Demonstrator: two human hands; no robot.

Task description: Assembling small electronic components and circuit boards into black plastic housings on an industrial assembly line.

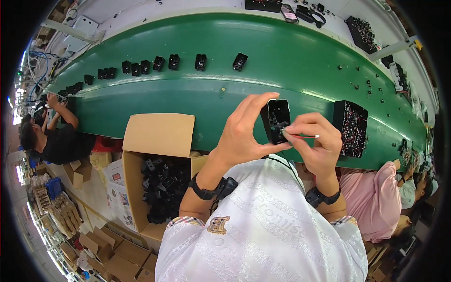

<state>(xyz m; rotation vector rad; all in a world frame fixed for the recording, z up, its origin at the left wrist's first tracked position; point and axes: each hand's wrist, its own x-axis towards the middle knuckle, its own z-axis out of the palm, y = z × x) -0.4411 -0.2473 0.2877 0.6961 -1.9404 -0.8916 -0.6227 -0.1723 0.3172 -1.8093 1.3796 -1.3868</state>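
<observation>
My left hand (244,129) grips a black plastic housing (279,115) by its sides, its open face turned up toward me. Inside the housing small dark parts show, too small to name. At the housing's lower right edge, my right hand (315,138) pinches a small part on a thin red wire with a white connector (317,136) at its end. The fingertips hide most of that part. To the right of this hand stands a black box (339,123) full of small wired parts. An open cardboard box (134,188) of black housings sits at my left.
Several black housings (200,62) stand in a row along the green conveyor table (263,35). Small loose parts (369,83) lie at the right. A phone (289,13) rests on the far ledge. Co-workers sit left (66,145) and right (376,202).
</observation>
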